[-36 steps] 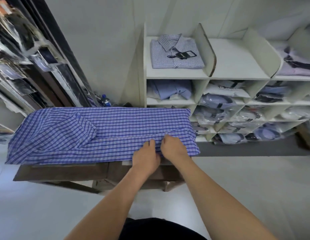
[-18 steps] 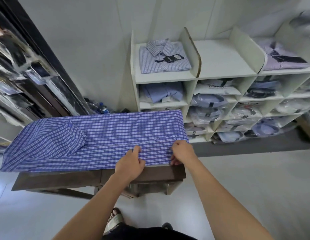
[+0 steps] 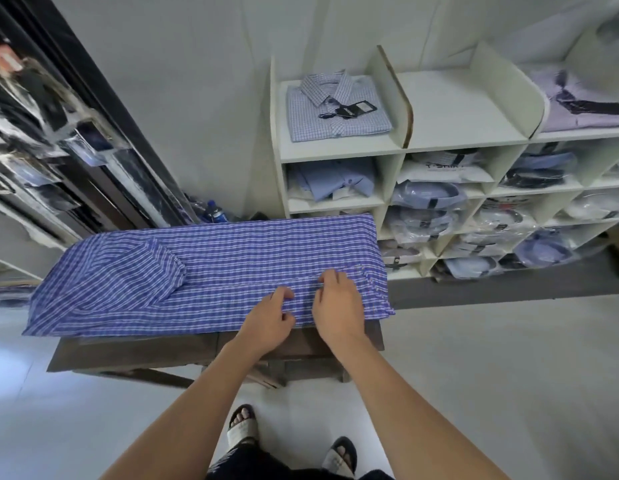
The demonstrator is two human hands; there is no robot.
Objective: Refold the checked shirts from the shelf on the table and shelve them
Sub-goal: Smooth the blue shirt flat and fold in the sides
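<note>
A blue checked shirt [image 3: 231,265] lies spread lengthwise over the dark wooden table [image 3: 134,351], with a sleeve folded across its left part. My left hand [image 3: 270,317] and my right hand [image 3: 339,306] are close together on the shirt's front right part. Each hand pinches a fold of the fabric between thumb and fingers. A light checked shirt [image 3: 335,109] with a black tag lies folded in the top left compartment of the white shelf [image 3: 335,152] behind the table.
The shelf's top middle compartment [image 3: 457,109] holds nothing, and a lilac shirt [image 3: 578,109] lies to its right. Lower compartments hold bagged shirts. A rack of bagged clothes [image 3: 41,133] stands at left, with a blue bottle [image 3: 212,211] on the floor behind the table.
Half a second ago my hands were apart on the shirt's front edge. They have come together again and moved slightly up onto the fabric. The shirt itself lies as before.
</note>
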